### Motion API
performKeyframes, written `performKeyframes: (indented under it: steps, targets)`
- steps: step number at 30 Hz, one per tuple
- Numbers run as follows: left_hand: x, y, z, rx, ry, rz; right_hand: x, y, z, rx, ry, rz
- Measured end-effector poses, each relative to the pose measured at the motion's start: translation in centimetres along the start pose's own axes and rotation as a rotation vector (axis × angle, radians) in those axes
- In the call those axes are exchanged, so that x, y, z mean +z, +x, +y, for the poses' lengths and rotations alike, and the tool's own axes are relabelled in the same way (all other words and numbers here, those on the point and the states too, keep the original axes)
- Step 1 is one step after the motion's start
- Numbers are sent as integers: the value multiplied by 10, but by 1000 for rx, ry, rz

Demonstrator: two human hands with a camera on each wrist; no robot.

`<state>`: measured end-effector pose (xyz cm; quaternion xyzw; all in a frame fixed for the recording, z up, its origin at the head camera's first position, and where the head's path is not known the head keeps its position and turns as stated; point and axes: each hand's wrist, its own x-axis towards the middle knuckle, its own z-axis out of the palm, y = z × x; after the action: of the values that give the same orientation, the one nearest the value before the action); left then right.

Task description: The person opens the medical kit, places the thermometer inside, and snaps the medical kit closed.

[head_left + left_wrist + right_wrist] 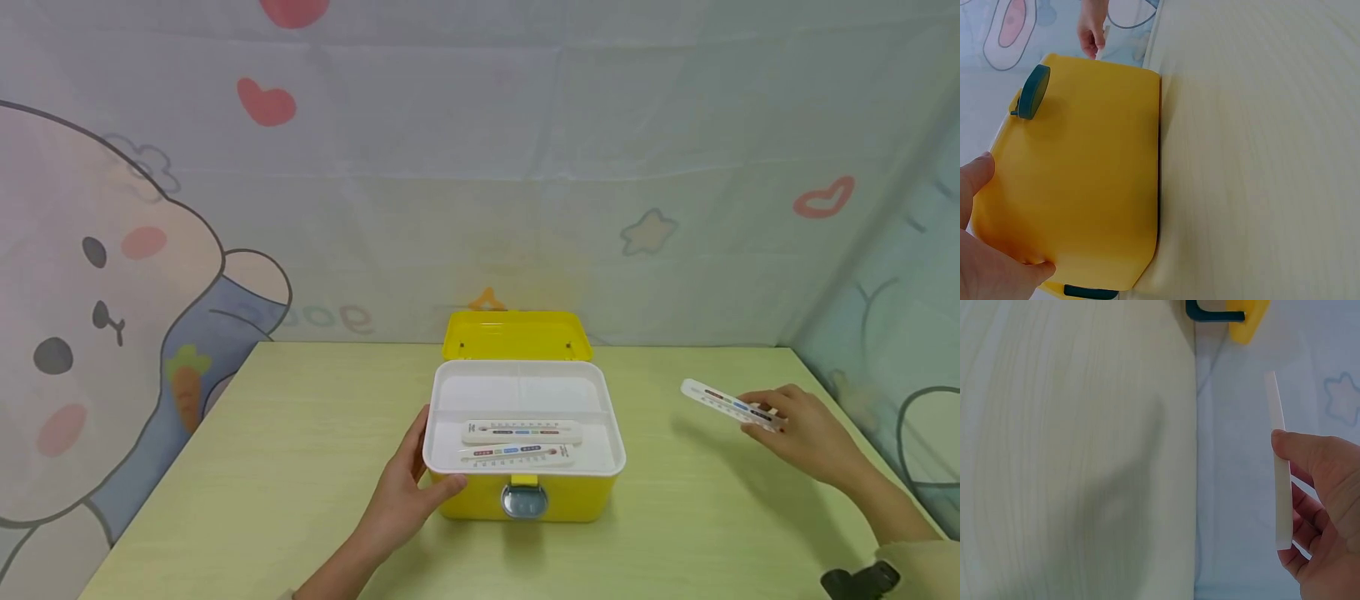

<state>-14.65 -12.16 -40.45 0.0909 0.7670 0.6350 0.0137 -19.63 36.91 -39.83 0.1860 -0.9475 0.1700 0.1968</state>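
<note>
A yellow storage box (472, 502) stands at the middle of the table, its white inner tray (480, 385) uncovered. My left hand (401, 493) grips the box's left front corner, thumb on the front wall and fingers along the side. Two flat white thermometers lie in the tray's front section, an upper one (525, 432) and a lower one (517, 454). Off to the right, above the table, my right hand (813, 433) pinches another white thermometer (716, 400) between thumb and fingers. Seen edge-on in the right wrist view, that thermometer (1282, 494) looks thin and straight.
The yellow lid (517, 335) is tipped back behind the box. A grey-green latch (524, 502) hangs on the box front. Behind the pale wooden table (300, 450) hangs a printed cloth (450, 125) with a cartoon animal at left.
</note>
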Motion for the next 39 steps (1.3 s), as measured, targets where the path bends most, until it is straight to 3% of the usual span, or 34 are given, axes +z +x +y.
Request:
performKeyframes:
  steps: [17, 39]
  targets:
    - [0, -1, 1, 2, 4, -1, -11, 10, -34, -47, 16, 14]
    - [0, 0, -1, 5, 7, -3, -21, 26, -80, -202, 29, 24]
